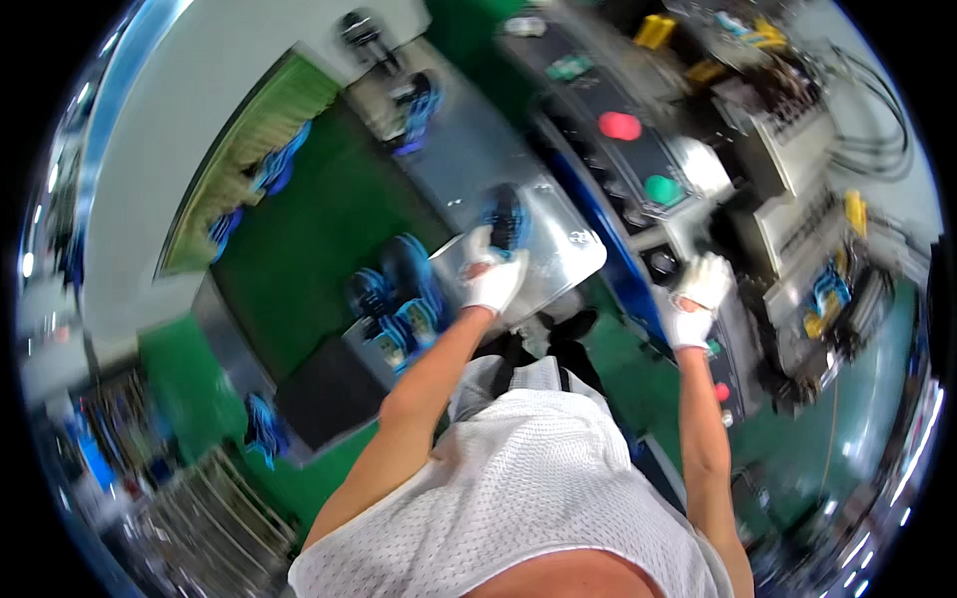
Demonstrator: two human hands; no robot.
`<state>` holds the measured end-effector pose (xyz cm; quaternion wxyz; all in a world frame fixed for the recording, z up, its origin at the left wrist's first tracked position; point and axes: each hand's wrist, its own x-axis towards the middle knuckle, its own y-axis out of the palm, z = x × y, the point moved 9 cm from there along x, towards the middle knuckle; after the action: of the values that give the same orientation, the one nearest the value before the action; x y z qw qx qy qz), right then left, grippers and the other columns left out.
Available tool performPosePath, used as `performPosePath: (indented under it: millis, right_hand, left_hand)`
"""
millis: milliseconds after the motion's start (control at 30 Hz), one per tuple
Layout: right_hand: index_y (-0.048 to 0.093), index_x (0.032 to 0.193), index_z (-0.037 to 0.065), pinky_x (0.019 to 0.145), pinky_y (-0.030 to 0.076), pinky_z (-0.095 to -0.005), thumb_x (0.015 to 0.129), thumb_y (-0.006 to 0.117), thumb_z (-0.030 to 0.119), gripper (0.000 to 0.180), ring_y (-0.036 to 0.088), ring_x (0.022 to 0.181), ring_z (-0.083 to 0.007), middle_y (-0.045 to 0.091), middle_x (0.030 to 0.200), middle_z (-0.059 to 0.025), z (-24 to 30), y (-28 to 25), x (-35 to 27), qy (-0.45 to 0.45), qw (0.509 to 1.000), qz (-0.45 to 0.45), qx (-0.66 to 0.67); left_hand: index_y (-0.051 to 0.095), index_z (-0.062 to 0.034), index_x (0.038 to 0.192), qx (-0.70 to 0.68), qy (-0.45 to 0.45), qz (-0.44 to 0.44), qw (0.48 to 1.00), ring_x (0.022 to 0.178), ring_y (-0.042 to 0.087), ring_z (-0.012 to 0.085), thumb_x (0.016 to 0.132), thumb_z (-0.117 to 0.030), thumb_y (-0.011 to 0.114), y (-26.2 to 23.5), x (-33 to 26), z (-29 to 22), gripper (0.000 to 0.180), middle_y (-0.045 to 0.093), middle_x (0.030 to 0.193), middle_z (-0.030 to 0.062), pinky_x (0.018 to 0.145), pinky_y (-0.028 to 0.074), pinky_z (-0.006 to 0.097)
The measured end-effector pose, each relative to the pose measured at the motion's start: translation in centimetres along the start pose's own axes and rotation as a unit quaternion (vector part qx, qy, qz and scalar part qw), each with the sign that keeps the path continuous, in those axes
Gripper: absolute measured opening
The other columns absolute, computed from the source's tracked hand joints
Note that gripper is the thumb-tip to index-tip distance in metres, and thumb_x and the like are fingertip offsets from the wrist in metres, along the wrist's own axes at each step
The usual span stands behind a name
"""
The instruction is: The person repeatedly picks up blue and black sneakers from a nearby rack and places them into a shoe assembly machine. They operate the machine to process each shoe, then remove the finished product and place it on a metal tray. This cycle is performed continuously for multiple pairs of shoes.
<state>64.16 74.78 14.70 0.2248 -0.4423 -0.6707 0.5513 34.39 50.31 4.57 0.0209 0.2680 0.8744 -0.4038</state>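
On a shiny metal plate [563, 254] in front of me is a dark shoe with blue trim [506, 211]. My left hand [493, 281], in a white glove with some skin showing, is closed at the shoe's near end. Blur hides exactly how the fingertips sit. Away to the right, my right hand [702, 294], gloved the same way, reaches over the machine's front panel with its fingers stretched out and nothing visible in them. A dark round part [662, 261] lies just left of it. Farther along the panel are a red button [620, 126] and a green button [662, 190].
Several blue-trimmed dark shoes [404, 284] sit together left of my left arm. More shoes [279, 164] stand by a curtain of strips [224, 164] along a green conveyor belt [344, 199]. Another shoe [417, 115] rests on the far metal table. Machinery with yellow parts [655, 32] stands right.
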Motion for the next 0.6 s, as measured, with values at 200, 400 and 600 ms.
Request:
performPosePath:
  millis: [200,400,600]
  right_hand:
    - [0.029,0.157,-0.006,0.124,0.023,-0.0503,0.079,0.084,0.036,0.104,0.026,0.151,-0.0441,0.029,0.162,-0.0283,8.5,-1.3,-1.6,-0.120,0.968,-0.117,0.189]
    - [0.041,0.147,-0.006,0.112,0.041,-0.0420,0.079,0.082,0.046,0.094,0.053,0.133,-0.0374,0.056,0.138,-0.0269,28.1,3.9,-4.6,0.024,0.870,0.142,0.471]
    - [0.061,0.124,0.001,0.087,0.053,-0.0497,0.080,0.074,0.057,0.072,0.071,0.097,-0.0403,0.073,0.111,-0.0184,32.3,8.8,-3.5,0.093,0.923,0.238,0.289]
  left_hand:
    - [0.052,-0.0023,0.138,-0.139,0.159,-0.026,0.977,0.128,0.056,0.0399,0.078,-0.021,0.084,-10.1,-3.7,1.4,0.071,0.057,0.136,0.0210,0.106,0.047,0.045]
    - [0.042,0.0037,0.144,-0.110,0.001,-0.100,0.989,0.132,0.053,0.0324,0.079,-0.009,0.085,-16.5,-7.8,12.8,0.079,0.048,0.143,0.0211,0.112,0.043,0.042]
    - [0.049,0.0009,0.137,0.007,-0.087,-0.132,0.987,0.119,0.058,0.0411,0.072,-0.029,0.084,-8.8,-4.8,18.4,0.080,0.060,0.126,0.0223,0.104,0.046,0.048]
